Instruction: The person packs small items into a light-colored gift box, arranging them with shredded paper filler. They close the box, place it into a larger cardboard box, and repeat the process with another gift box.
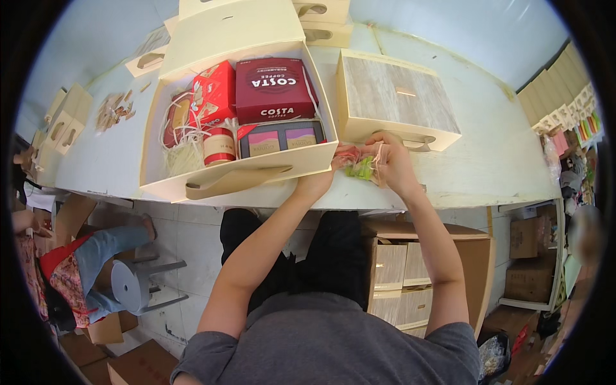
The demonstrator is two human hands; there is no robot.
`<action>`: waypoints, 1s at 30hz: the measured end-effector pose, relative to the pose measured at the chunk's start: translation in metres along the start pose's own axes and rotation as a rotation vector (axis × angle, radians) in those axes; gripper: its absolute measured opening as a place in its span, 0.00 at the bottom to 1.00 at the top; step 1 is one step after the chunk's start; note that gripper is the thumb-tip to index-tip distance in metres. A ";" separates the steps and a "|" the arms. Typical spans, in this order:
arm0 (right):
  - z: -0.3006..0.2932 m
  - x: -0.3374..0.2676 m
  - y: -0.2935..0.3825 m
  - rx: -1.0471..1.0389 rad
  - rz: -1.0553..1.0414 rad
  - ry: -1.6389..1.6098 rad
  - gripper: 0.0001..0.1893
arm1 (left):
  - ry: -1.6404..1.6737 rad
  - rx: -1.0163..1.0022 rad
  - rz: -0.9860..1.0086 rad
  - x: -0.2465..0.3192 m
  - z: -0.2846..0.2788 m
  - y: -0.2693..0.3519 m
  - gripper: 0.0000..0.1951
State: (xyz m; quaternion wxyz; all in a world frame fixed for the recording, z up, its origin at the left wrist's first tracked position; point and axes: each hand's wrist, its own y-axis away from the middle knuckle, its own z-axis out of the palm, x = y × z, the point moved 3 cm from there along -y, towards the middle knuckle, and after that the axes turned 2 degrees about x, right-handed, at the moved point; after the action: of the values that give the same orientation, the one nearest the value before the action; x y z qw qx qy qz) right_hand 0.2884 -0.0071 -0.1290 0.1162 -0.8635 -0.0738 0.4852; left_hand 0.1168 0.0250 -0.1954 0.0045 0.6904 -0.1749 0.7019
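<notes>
A small sheer pouch (pixel 363 166) with red and green wrapped pieces is between both my hands, just above the table's front edge. My right hand (pixel 395 161) pinches its gathered end. My left hand (pixel 323 179), partly hidden by the box corner, holds its red end. To the left lies an open cream gift box (pixel 231 178) with a ribbon handle. Inside are a Costa Coffee box (pixel 275 91), a red patterned carton (pixel 215 94), a red-and-tan jar (pixel 219 147), a Godiva pack (pixel 281 139) and shredded paper filler (pixel 183 156). A closed wood-grain gift box (pixel 399 91) is behind my right hand.
Small wooden pieces (pixel 114 111) lie on the table's left part. More cream boxes (pixel 70 118) stand at the left and back. A carton of wood-grain boxes (pixel 403 288) is beside my legs. At left are a grey-blue stool (pixel 127 286) and a co-worker (pixel 91 269).
</notes>
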 end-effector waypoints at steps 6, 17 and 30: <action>0.005 -0.004 0.003 -0.048 0.117 0.248 0.14 | -0.584 0.136 0.161 -0.016 -0.016 0.007 0.05; 0.016 -0.010 0.015 -0.010 0.019 0.026 0.21 | -0.334 0.040 0.060 0.027 -0.004 0.006 0.09; 0.023 0.007 0.013 -0.099 0.010 -0.115 0.09 | -0.495 -0.128 0.083 -0.014 0.007 -0.003 0.21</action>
State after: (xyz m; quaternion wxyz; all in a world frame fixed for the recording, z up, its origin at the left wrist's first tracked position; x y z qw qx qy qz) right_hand 0.2726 -0.0153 -0.1494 0.0666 -0.8394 -0.0999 0.5301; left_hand 0.1248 0.0295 -0.2087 -0.0234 0.8319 -0.2428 0.4985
